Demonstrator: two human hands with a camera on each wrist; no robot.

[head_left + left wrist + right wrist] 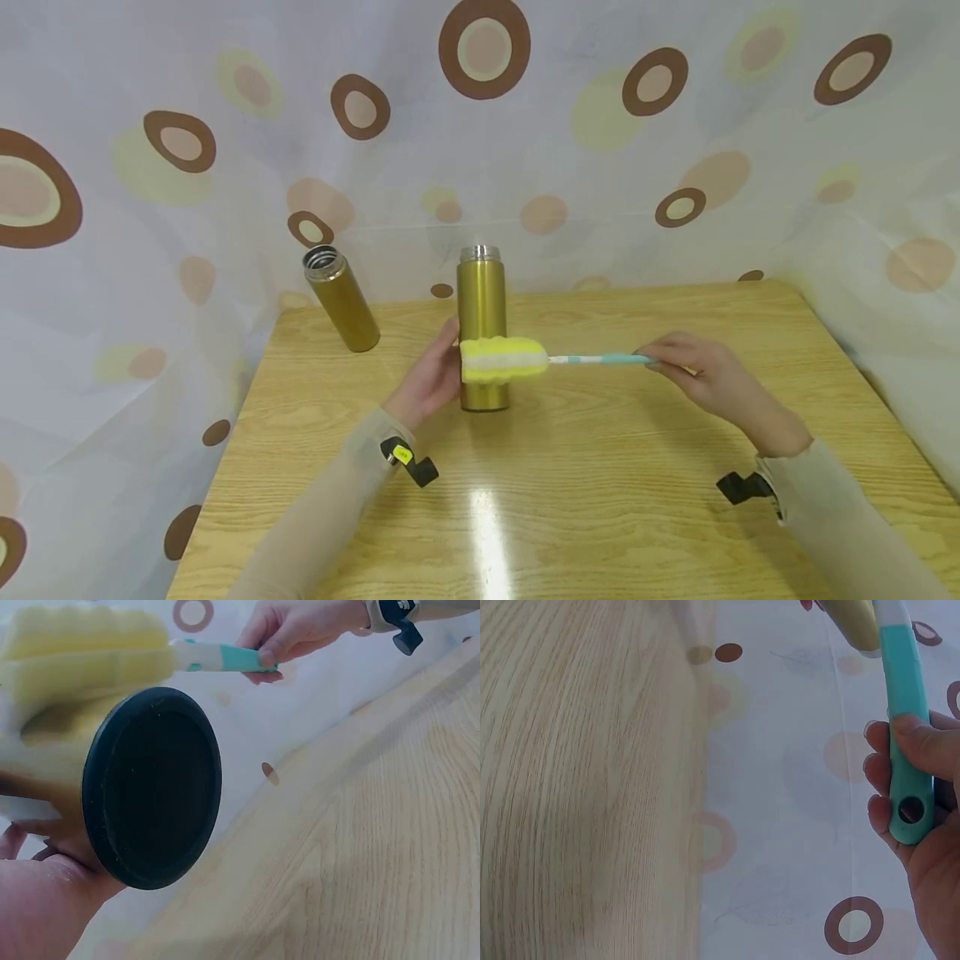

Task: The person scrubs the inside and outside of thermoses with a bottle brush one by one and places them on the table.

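My left hand grips a gold metal thermos bottle by its side and holds it up off the table. The bottle has no lid; its dark round base faces the left wrist camera. In front of the bottle lies a yellow and white sponge bottle brush, held level. My right hand pinches the end of its turquoise handle, thumb on top and fingers beneath. Whether the sponge touches the bottle I cannot tell.
A second gold bottle, also lidless, stands at the table's back left. The wooden table ends against a curtain with brown and yellow circles, which hangs behind and at both sides.
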